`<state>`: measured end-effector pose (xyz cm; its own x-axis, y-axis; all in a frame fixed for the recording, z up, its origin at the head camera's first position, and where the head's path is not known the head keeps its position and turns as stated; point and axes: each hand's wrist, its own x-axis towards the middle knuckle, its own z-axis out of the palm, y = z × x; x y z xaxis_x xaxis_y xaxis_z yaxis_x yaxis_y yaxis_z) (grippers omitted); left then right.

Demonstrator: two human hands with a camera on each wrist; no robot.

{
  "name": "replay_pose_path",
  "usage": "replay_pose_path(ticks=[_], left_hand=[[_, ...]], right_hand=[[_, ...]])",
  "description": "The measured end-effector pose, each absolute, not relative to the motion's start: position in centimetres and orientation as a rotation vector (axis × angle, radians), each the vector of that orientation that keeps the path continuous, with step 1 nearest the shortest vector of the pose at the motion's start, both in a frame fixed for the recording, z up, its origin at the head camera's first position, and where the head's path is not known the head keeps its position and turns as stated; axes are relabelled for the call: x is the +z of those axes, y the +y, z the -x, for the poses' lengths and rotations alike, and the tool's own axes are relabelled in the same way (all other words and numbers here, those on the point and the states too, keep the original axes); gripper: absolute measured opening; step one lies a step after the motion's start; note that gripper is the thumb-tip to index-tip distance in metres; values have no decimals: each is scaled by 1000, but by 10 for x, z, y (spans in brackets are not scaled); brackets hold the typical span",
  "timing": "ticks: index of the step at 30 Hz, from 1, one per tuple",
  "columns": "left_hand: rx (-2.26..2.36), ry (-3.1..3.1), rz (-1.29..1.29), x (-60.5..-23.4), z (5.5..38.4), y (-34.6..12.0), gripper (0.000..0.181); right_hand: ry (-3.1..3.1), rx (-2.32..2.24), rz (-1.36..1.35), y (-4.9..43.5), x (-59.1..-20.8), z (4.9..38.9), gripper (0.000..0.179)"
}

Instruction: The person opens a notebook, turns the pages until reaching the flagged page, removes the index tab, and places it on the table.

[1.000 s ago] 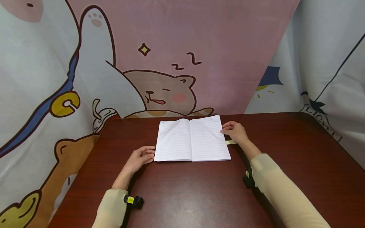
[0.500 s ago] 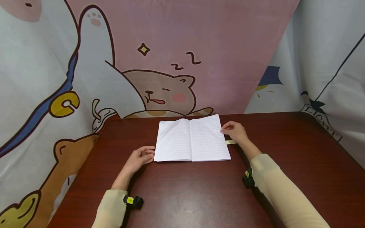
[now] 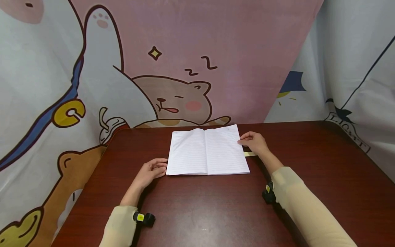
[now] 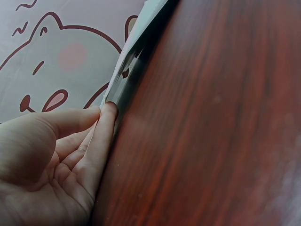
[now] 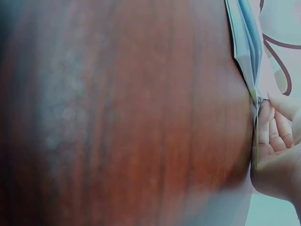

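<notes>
An open notebook (image 3: 188,154) with lined white pages lies on the dark red-brown table. My left hand (image 3: 151,172) is at its left edge; in the left wrist view the thumb (image 4: 89,117) is on top and a finger (image 4: 106,123) beneath, pinching that edge. At the opposite side, my right hand (image 3: 255,142) pinches the outer edge of the right-hand page, whose far corner is slightly raised. The right wrist view shows the thumb (image 5: 280,104) over the paper (image 5: 251,56) and fingers below it. A pale yellow strip (image 3: 250,154) sticks out from the notebook beneath the right hand.
Brown wood tabletop (image 3: 203,212) surrounds the notebook. Behind it hangs a pink and white cloth (image 3: 253,61) printed with cartoon animals, meeting the table's far edge. Small black cameras are strapped at the left wrist (image 3: 145,218) and right wrist (image 3: 268,195).
Both hands and the notebook stay in nearly the same place. The raised far-right page corner shifts very slightly.
</notes>
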<state>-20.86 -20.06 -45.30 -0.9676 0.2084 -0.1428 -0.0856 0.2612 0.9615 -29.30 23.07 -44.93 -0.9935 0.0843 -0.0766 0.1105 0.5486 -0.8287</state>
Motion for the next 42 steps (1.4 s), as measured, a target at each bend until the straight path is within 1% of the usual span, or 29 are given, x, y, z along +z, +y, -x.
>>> replay_pose_path(ticks=[22,26,32,42], left_hand=[[1783,2276,-145,-454,209,-200,43],[1776,2282,-141,-455,209,-201,43],[1776,2284,-132,-454,209,-201,43],[1770,2290,-128,-454,209,-201,42]], right_hand=[[2748,-1578,-120,230,-451,292,24],[2766,-1553,-128,229,-450,291,24],[2862,-1447,-72,227,-451,291,22],[2931,-1459,-8,226,-447,291,23]])
